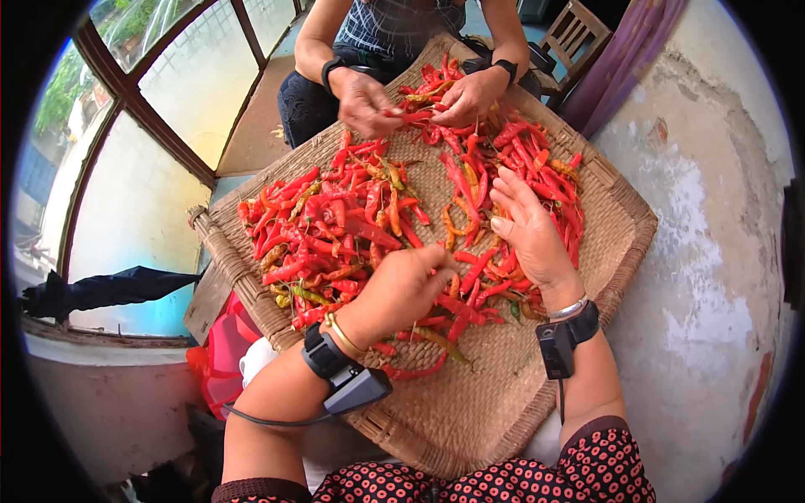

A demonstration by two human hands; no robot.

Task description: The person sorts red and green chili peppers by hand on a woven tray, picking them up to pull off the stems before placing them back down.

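Note:
Red chili peppers (323, 226), with some orange, brown and green ones among them, lie in heaps on a square woven tray (503, 394). My left hand (398, 289) is over the near part of the left heap, thumb and fingers curled together; whatever they hold, if anything, is hidden. At the right, my right hand (537, 243) is raised over the right heap with its fingers stretched out and nothing in it. Dark wrist devices and bangles are on both my wrists.
Across the tray, a co-worker's hands (366, 102) hold a red chili pepper (417, 116). To the left are windows and a folded black umbrella (126, 289). A wooden chair (574, 42), a purple curtain (625, 63) and a worn wall (704, 251) stand on the right.

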